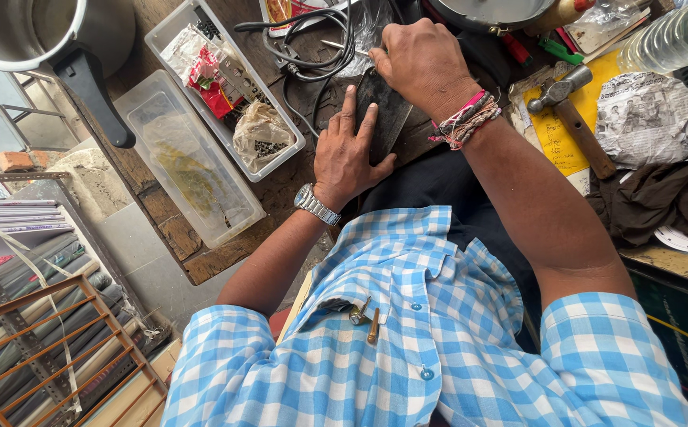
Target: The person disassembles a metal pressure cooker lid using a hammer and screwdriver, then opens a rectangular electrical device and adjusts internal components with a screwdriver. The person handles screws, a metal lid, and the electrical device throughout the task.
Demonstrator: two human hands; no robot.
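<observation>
Checked shirt [407, 332] nearest | left hand [348, 154] flat, pinning dark plate [383, 119] | right hand [419, 59] beyond, fisted on thin tool [340, 46] | plate's long axis toward me

We are in a small repair workshop. Our worn wooden workbench [201, 257] carries clear plastic trays [201, 170] of small parts and packets along its left edge, a tangle of black cables [312, 47] at the far edge, and a hammer [569, 111] with screwdrivers [549, 47] towards the right. Beside the bench stands a metal rack [35, 316] of stacked stock.
</observation>
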